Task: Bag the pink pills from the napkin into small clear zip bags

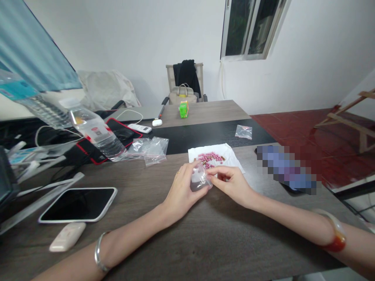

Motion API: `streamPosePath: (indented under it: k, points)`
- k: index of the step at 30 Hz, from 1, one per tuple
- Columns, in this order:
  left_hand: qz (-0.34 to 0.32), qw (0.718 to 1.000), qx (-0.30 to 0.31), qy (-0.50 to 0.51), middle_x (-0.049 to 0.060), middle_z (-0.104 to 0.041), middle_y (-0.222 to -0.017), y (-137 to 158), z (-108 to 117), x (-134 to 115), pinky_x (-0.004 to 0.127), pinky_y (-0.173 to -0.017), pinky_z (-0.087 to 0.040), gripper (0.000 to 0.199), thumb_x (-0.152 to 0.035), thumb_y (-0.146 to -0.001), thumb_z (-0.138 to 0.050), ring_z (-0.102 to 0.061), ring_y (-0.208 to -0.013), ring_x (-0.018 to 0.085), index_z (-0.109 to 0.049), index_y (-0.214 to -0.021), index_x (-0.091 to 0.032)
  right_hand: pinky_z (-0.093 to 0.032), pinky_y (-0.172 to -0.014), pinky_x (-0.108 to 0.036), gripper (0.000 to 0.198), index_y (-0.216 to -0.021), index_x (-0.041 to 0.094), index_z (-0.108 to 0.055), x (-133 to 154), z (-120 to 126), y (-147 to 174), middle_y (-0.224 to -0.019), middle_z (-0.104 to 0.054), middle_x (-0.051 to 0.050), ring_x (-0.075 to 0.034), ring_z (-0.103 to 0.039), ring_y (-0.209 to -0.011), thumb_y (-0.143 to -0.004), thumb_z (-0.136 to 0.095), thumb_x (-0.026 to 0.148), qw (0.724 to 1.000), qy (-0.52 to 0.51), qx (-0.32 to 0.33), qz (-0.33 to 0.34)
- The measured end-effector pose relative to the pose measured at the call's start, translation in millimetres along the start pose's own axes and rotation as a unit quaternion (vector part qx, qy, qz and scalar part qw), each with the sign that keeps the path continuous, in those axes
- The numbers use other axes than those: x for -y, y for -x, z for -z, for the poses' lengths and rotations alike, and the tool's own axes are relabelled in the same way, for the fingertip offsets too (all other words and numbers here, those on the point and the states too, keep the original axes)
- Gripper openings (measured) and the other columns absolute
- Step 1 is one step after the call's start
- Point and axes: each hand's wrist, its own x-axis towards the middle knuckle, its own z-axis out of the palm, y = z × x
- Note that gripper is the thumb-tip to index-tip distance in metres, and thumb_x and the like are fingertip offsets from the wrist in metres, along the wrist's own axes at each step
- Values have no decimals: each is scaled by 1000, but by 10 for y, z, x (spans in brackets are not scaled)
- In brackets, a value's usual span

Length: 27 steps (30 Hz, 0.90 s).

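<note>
My left hand (182,189) holds a small clear plastic bag (200,178) just above the wooden table (181,242). My right hand (231,182) pinches the bag's upper right edge with fingertips. Right behind both hands lies a white paper sheet (231,154) carrying several small pink pills (209,157). A silver bangle is on my left wrist, a red-and-white bangle on my right.
Several empty clear bags (149,149) lie at centre left and one more bag (243,132) at the back right. A phone (78,204) and a white remote (67,236) lie at the left. Water bottles (96,134), cables and a green box (183,109) sit further back.
</note>
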Motion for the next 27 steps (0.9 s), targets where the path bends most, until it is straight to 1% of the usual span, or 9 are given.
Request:
streamPosePath:
  k: [3, 7, 12, 16, 18, 20, 22, 25, 27]
  points:
    - [-1, 1000, 1, -11, 9, -55, -123, -9, 13, -13, 43, -93, -44, 57, -31, -77, -67, -53, -112, 26, -40, -127, -25, -49, -60, -27, 19, -88, 19, -75, 12, 20, 12, -83, -74, -5, -15, -64, -68, -80, -58, 22, 999, 35, 3, 22]
    - [-11, 999, 0, -41, 9, -57, -120, -16, 21, -20, 43, -89, -44, 63, -40, -73, -71, -54, -108, 27, -41, -126, -24, -51, -65, -30, 21, -92, 20, -75, 19, 23, 29, -88, -74, -6, -18, -66, -74, -82, -57, 23, 997, 66, 19, 36]
    - [-10, 996, -11, -83, 8, -60, -115, -9, 20, -30, 42, -86, -42, 58, -44, -73, -70, -55, -105, 27, -48, -123, -24, -53, -73, -32, 23, -100, 20, -73, 9, 13, 35, -96, -74, -6, -19, -67, -82, -83, -57, 25, 996, 71, 12, 45]
    - [-10, 995, -43, -90, 8, -57, -120, -5, 29, -30, 44, -92, -38, 53, -41, -76, -68, -52, -112, 28, -52, -124, -26, -49, -61, -29, 31, -112, 19, -68, -34, 110, -30, -92, -73, -6, -15, -61, -63, -85, -55, 28, 991, 129, -37, 26]
    - [2, 995, -61, -85, 8, -54, -122, -10, 36, -18, 45, -95, -37, 54, -40, -77, -68, -50, -114, 28, -52, -127, -28, -47, -62, -29, 30, -111, 20, -68, -65, 187, -83, -92, -72, -5, -15, -59, -63, -85, -55, 27, 979, 194, -68, 17]
    - [13, 995, -69, -76, 8, -53, -122, -20, 41, 0, 45, -96, -37, 53, -40, -77, -68, -50, -114, 27, -53, -127, -29, -46, -68, -31, 25, -104, 21, -71, -89, 252, -130, -92, -71, -6, -18, -61, -76, -85, -55, 26, 960, 271, -67, 16]
    - [20, 995, -71, -64, 7, -55, -119, -32, 42, 16, 44, -96, -37, 52, -40, -77, -68, -50, -113, 27, -54, -126, -29, -45, -71, -32, 22, -99, 22, -72, -97, 283, -155, -92, -68, -6, -21, -60, -88, -86, -56, 28, 940, 339, -38, 13]
    - [26, 996, -72, -49, 6, -57, -115, -47, 41, 27, 44, -95, -36, 54, -38, -77, -69, -53, -110, 25, -52, -127, -30, -44, -70, -32, 23, -97, 23, -72, -84, 269, -146, -91, -65, -7, -22, -59, -90, -88, -55, 35, 913, 407, 5, 8]
    - [29, 996, -71, -45, 6, -59, -115, -54, 40, 23, 44, -95, -35, 55, -38, -77, -69, -54, -109, 25, -51, -128, -30, -45, -71, -33, 25, -99, 22, -71, -71, 243, -122, -93, -64, -8, -24, -57, -93, -89, -53, 35, 898, 438, 25, 17]
